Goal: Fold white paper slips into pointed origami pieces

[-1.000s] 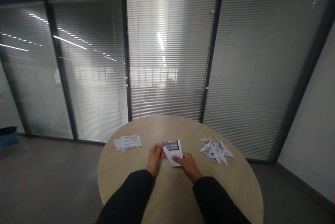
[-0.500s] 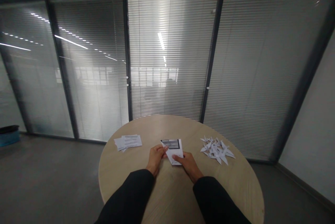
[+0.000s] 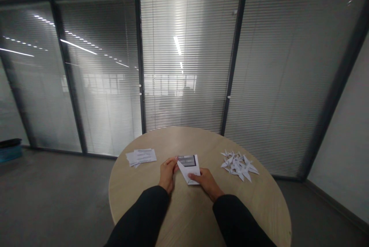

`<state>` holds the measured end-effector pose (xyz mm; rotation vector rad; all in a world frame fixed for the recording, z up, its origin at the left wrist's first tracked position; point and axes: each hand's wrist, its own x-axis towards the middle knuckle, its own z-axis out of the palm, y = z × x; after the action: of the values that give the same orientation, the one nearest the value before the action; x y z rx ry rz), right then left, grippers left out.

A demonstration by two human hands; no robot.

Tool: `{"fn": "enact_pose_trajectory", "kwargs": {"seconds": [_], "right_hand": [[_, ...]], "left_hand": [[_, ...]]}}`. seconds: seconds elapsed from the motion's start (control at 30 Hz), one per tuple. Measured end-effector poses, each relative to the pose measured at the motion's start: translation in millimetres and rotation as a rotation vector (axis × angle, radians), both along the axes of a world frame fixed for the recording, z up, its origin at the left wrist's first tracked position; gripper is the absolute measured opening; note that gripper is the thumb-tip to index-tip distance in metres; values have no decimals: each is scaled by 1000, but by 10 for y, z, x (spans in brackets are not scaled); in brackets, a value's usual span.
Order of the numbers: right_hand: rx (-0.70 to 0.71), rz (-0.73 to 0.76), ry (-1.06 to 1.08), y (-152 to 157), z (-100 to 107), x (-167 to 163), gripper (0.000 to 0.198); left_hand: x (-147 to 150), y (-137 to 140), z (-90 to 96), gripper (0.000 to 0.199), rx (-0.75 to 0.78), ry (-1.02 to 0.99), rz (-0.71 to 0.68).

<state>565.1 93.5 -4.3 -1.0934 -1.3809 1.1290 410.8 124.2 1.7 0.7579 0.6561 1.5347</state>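
Between my hands, above the round table, is a partly folded sheet of paper [image 3: 190, 169], white with a dark printed picture near its far edge. Its left side slants inward toward the near end. My right hand [image 3: 206, 181] grips the near right part, thumb on top and fingers underneath. At the far left corner, my left hand [image 3: 168, 172] pinches the paper between thumb and fingertips. To the right lies a heap of folded white paper shapes with pointed tips [image 3: 238, 165]. A small stack of printed paper sheets [image 3: 144, 156] rests on the left.
The round wooden table [image 3: 184, 139] stands before a glass partition with blinds [image 3: 187, 62]. A blue container with a dark rim [image 3: 10, 152] sits on the floor at far left. A white wall [image 3: 346, 154] rises on the right.
My left hand has shifted slightly left and up along the paper to its far left corner. The paper has tilted a little and come slightly nearer in my right hand.
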Motion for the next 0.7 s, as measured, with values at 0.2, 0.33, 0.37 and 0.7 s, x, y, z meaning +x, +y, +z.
{"fn": "enact_pose_trajectory", "kwargs": {"seconds": [0.2,0.33,0.37,0.7], "right_hand": [[2,6,-66,5,-17,19,46],[6,-18,-55,36,-63,49,48],[5,-26,-44,44,-74,54,48],[22,-71,36,86,-112,72,49]], "left_hand": [[-115,92,5,10,-61,-73,110],[-226,167,1,3,-84,-83,211],[-234,173,1,4,-91,-73,210],[-4,-32,2,34,-8,314,-340]]}}
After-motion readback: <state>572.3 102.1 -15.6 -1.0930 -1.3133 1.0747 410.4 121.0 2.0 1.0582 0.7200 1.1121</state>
